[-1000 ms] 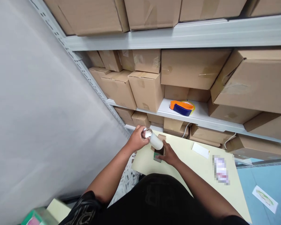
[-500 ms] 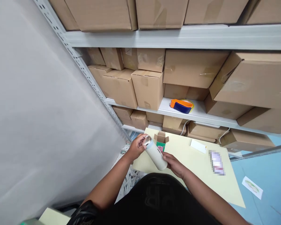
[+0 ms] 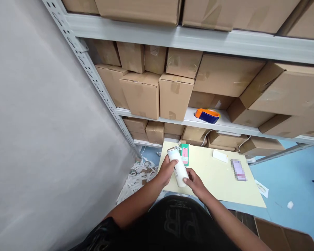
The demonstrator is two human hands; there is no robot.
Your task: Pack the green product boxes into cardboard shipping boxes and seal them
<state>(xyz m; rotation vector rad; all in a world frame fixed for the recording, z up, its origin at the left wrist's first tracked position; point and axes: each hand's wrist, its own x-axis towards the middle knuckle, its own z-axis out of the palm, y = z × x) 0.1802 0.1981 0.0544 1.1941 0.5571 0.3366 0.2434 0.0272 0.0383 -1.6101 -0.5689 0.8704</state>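
Both hands (image 3: 192, 179) wrapped around white bottle (image 3: 178, 168); fingers (image 3: 172, 164) curled.

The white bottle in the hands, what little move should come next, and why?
Probably tilt the white bottle upright and stand it on the yellow table. Both the left hand and the right hand hold it slanted above the table, and the green box lies closed just behind it, so bare tabletop is close by.

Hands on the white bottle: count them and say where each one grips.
2. The left hand wraps the upper part of the white cylindrical bottle, below its cap. The right hand holds the bottom end. Both are over the pale yellow table. No other hands are visible.
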